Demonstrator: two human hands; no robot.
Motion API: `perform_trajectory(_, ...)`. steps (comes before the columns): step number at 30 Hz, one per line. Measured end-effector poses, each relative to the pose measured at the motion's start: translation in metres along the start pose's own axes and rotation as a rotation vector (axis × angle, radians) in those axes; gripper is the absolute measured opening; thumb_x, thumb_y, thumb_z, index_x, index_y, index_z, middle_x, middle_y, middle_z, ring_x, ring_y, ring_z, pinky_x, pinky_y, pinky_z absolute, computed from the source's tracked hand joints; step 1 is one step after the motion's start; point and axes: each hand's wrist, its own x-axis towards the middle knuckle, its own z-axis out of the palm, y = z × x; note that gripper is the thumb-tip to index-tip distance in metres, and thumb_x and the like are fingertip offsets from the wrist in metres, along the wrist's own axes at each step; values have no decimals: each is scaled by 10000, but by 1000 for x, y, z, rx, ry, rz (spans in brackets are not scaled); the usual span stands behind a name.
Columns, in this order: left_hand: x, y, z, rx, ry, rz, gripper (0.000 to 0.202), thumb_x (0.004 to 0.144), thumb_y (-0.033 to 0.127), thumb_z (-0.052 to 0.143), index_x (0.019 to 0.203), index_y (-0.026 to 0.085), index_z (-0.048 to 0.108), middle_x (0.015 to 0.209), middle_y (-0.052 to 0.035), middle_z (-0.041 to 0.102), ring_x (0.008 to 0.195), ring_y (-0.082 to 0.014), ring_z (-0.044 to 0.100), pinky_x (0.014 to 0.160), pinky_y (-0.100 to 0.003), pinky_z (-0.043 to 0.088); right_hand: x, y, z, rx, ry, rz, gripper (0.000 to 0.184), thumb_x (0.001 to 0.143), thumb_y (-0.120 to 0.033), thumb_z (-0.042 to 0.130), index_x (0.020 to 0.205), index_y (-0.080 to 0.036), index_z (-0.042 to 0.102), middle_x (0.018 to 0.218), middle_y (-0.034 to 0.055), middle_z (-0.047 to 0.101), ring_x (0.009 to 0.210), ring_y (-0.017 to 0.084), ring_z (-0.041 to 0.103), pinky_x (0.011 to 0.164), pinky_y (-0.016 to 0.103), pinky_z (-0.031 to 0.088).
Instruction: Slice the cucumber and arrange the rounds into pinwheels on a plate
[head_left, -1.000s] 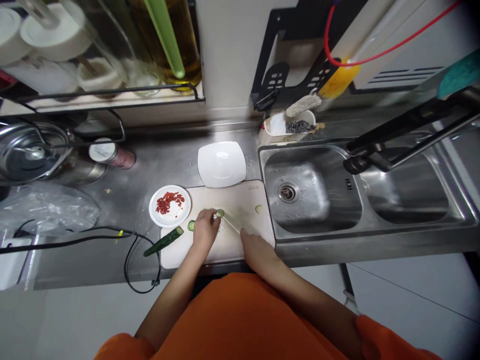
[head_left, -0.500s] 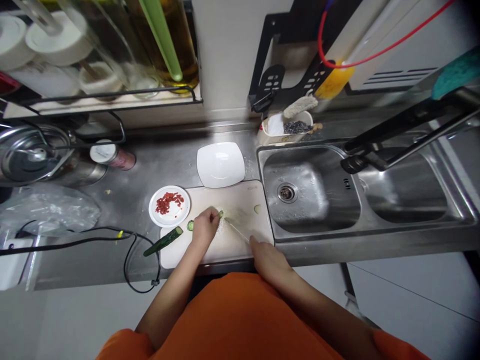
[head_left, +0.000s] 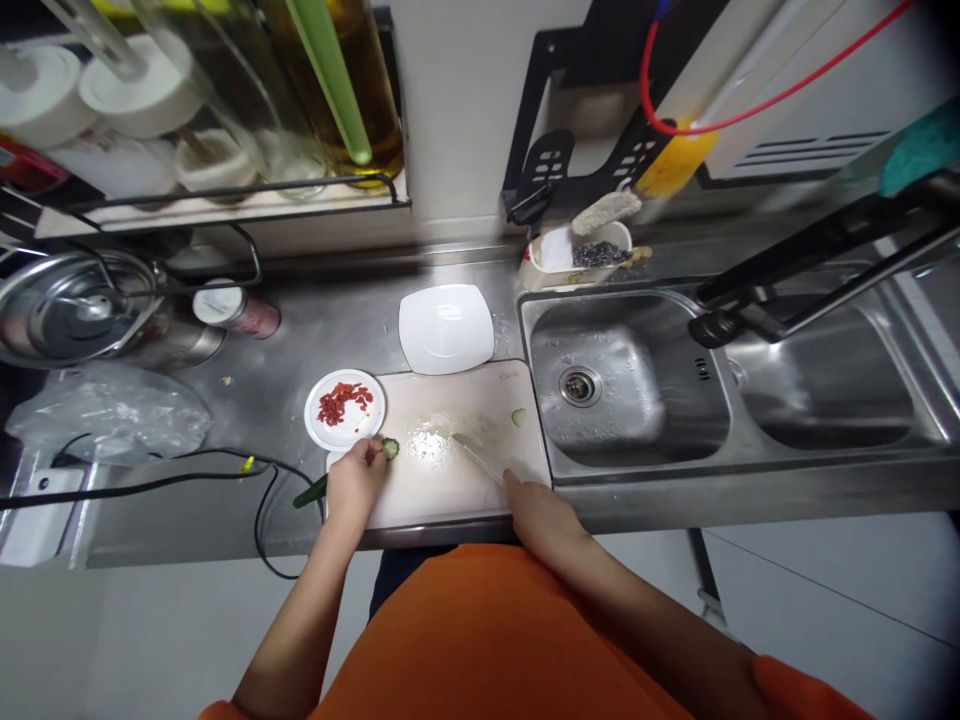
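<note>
My right hand (head_left: 546,515) is wrapped round the handle of a knife (head_left: 480,459), its blade lying low over the white cutting board (head_left: 442,495) and pointing up and left. At the board's left side, my left hand (head_left: 358,482) has its fingers pinched together at a cut cucumber piece (head_left: 390,448). Behind that hand a longer length of dark green cucumber (head_left: 310,492) is mostly hidden. One thin cucumber slice (head_left: 518,417) lies near the board's right edge. Wet shine covers the board's middle.
A small white plate of red pieces (head_left: 315,425) overlaps the board's upper left corner. Just beyond the board stands a white square dish (head_left: 446,330). On the right is a double steel sink (head_left: 637,450); a black cable (head_left: 187,478) runs along the left counter.
My left hand has moved left from the middle of the board to the cucumber piece near the small plate, now covering much of the long cucumber. My right hand with the knife stays nearly still.
</note>
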Motion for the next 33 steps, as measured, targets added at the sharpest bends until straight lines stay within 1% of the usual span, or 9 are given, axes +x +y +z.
perform_trajectory(4, -4, 2, 3, 124, 54, 16, 181, 794, 350, 514, 851, 244, 650, 751, -43, 669, 648, -192, 589, 579, -269, 376, 1, 0, 0, 0, 12, -5, 395, 815, -10, 325, 1153, -157, 467, 936, 135, 624, 900, 251, 621, 652, 306, 437)
perform_trajectory(8, -5, 2, 3, 120, 103, 37, 187, 795, 353, 517, 854, 236, 650, 793, -56, 656, 694, -198, 589, 605, -275, 390, -2, 11, 1, 34, 80, -80, 340, 830, -58, 336, 1116, -149, 498, 987, 127, 597, 887, 235, 610, 707, 325, 448)
perform_trajectory(12, 0, 4, 4, 27, 126, 76, 199, 790, 348, 517, 868, 222, 649, 819, -44, 654, 697, -178, 586, 665, -274, 414, -15, 30, 8, 213, 295, -285, 399, 881, -173, 351, 1272, -176, 427, 1190, 129, 504, 1007, 194, 554, 866, 325, 435)
perform_trajectory(14, 4, 7, 5, -9, 114, 101, 209, 794, 337, 502, 885, 214, 645, 824, -39, 657, 690, -169, 585, 685, -273, 420, -19, 38, 16, 276, 424, -324, 472, 877, -167, 342, 1348, -182, 363, 1293, 141, 419, 1080, 188, 514, 930, 326, 414)
perform_trajectory(17, 14, 15, 7, -35, 105, 145, 223, 799, 333, 486, 900, 207, 640, 826, -44, 659, 705, -173, 588, 690, -272, 426, -14, 40, 30, 257, 566, -192, 557, 844, -108, 338, 1399, -143, 303, 1362, 182, 329, 1142, 217, 470, 956, 359, 404)
perform_trajectory(21, 30, 30, 9, -83, 100, 203, 242, 798, 359, 487, 888, 194, 641, 811, -55, 657, 746, -186, 596, 717, -281, 438, 13, 27, 38, 166, 617, 44, 593, 817, -41, 330, 1403, -112, 286, 1371, 193, 334, 1240, 254, 368, 979, 391, 369)
perform_trajectory(25, 50, 47, 9, -183, 75, 205, 282, 791, 357, 502, 974, 192, 639, 834, -42, 672, 769, -176, 612, 756, -278, 443, 38, 15, 36, 149, 577, 100, 521, 878, -77, 309, 1398, -92, 278, 1393, 197, 318, 1296, 239, 301, 994, 348, 341)
perform_trajectory(28, 66, 60, 9, -250, 48, 166, 348, 793, 374, 504, 1060, 180, 614, 877, -45, 681, 758, -167, 621, 749, -277, 445, 46, 11, 36, 122, 576, 117, 497, 900, -90, 287, 1397, -84, 281, 1403, 208, 313, 1301, 250, 293, 998, 362, 331)
perform_trajectory(33, 94, 76, 13, -256, 36, 83, 436, 782, 417, 522, 1121, 150, 581, 923, -81, 686, 821, -198, 624, 756, -292, 441, 48, 6, 39, -9, 607, 156, 506, 894, -67, 274, 1398, -95, 299, 1380, 204, 365, 1228, 252, 386, 975, 359, 354)
